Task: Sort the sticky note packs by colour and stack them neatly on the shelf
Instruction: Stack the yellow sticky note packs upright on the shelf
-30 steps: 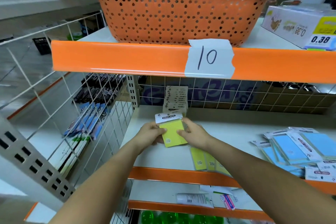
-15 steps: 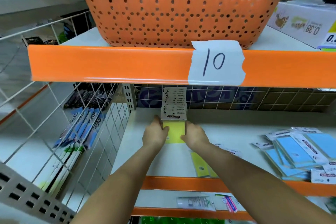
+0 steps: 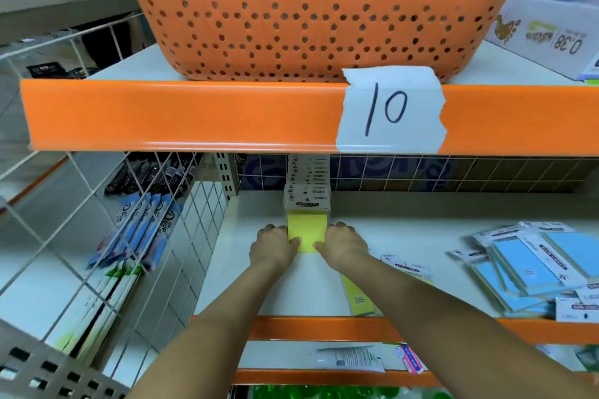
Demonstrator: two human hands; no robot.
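- The white shelf fills the middle of the frame, under an orange shelf edge with a taped label "10" and an orange perforated basket on top.
- At the right of the frame the blue sticky note packs lie in a loose heap, not yet stacked.
- At the centre, against the back wire grid, stands the tall stack of yellow packs.
- One second ago the yellow sticky note pack was held in the air nearer to the camera; now it lies at the foot of that stack, touching it.
- The left hand and the right hand hold its two sides, fingers curled on the edges, thumbs on its near part.
- I judge that this pack is nearly placed; more yellow packs wait near the front edge, lower centre.
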